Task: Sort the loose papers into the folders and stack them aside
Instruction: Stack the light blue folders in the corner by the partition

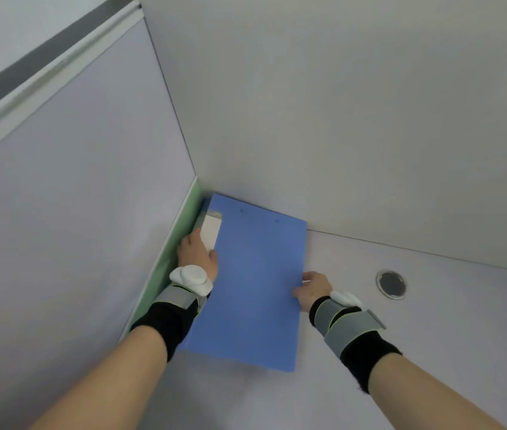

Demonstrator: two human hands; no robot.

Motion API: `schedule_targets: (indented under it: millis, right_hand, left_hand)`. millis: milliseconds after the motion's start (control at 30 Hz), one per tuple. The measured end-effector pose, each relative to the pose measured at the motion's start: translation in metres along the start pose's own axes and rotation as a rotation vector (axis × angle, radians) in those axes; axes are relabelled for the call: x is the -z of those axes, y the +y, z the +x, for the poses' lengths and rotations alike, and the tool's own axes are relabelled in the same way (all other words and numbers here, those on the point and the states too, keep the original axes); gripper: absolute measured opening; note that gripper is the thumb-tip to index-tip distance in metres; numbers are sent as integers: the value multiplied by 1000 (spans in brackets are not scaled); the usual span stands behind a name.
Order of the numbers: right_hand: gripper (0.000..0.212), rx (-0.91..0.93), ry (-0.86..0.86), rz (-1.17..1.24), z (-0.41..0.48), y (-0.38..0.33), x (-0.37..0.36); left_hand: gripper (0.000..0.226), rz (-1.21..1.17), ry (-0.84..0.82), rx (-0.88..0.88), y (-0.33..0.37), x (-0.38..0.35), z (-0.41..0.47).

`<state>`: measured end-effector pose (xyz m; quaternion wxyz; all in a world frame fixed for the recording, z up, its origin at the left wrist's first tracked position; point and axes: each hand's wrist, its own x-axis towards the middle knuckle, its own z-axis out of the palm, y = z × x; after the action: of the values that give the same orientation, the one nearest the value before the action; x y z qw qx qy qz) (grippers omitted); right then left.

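Note:
A blue folder [255, 283] lies closed on the white desk [432, 305], pushed into the far left corner where two partitions meet. Its spine, with a white label [210, 229], faces left. My left hand [196, 254] grips the folder at the spine side, thumb on top near the label. My right hand [314, 288] holds the folder's right edge, with its fingers curled under it. Both wrists wear black bands with white sensors. No loose papers are in view.
A light partition [75, 212] with a green strip [165, 265] at its foot stands on the left. A white wall panel [339, 119] closes the back. A round cable grommet [391, 283] is set in the desk to the right of the folder.

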<state>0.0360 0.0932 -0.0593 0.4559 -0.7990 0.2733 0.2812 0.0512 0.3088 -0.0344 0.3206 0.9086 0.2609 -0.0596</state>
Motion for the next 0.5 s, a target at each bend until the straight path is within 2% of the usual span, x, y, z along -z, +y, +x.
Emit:
schedule_targets:
  millis: [133,267,500]
  right_hand:
    - [23,-10,50,-135,5,-11,-12]
    - [10,-15,22,-317,0,-25,-20]
    - [17,3,-96,-567,-20,-41,-19]
  left_hand:
    - [65,119,-17,-57,-1,-4,9]
    - [66,240,-14,-142,3,-5,12]
    - [60,144,-98,-214,21,6,7]
